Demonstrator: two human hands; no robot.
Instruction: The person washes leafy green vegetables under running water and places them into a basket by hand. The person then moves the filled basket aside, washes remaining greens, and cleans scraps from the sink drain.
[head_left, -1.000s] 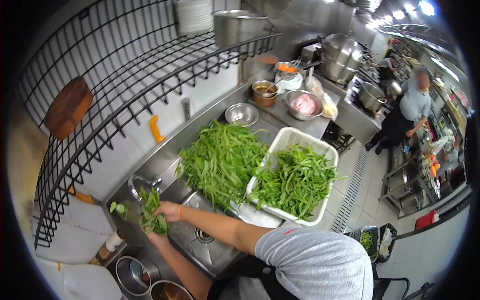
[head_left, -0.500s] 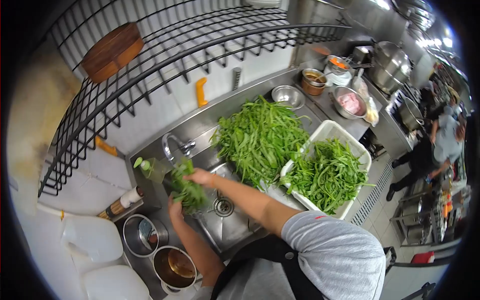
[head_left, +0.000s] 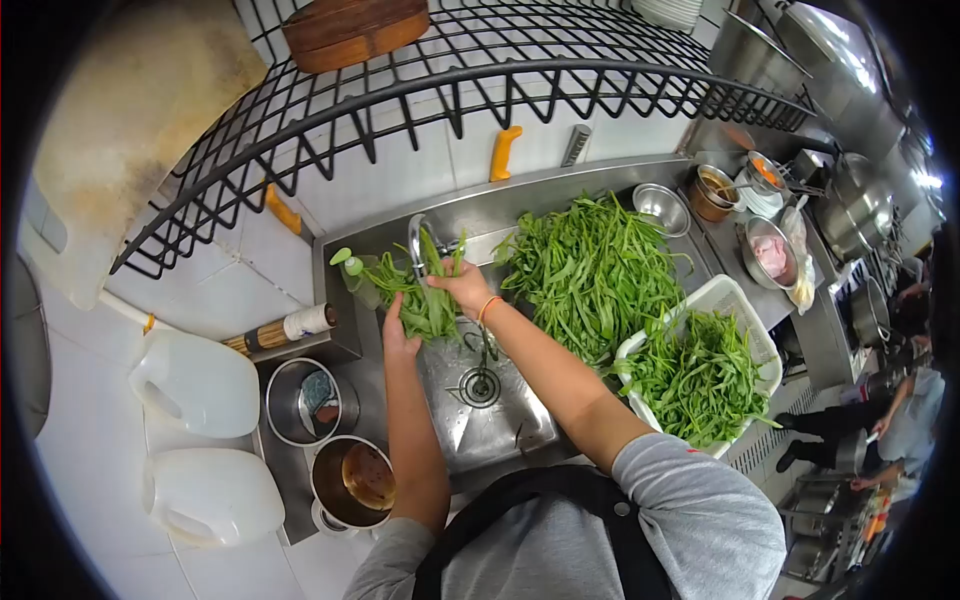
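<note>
A bunch of leafy greens [head_left: 432, 315] is held over the left side of the steel sink [head_left: 470, 440], under the curved tap [head_left: 416, 235]. My left hand [head_left: 401, 328] grips the bunch from the left and below. On its right side, my right hand [head_left: 467, 291], with an orange band at the wrist, is closed round the stems. Some stalks hang down toward the drain. A big heap of the same greens [head_left: 590, 270] lies on the counter right of the sink. Beside it, a white plastic basket [head_left: 765, 345] holds more greens.
A black wire rack [head_left: 500, 70] juts out above the sink. At left stand a pump bottle [head_left: 358, 275], a brush [head_left: 285, 330], two pots [head_left: 270, 400] and white jugs [head_left: 200, 385]. Metal bowls [head_left: 661, 209] sit at the back right. A person [head_left: 905, 425] stands at far right.
The bunch and both hands have shifted closer to the tap, and the right hand now grips higher on the stems. The camera view has turned, moving the whole scene rightward.
</note>
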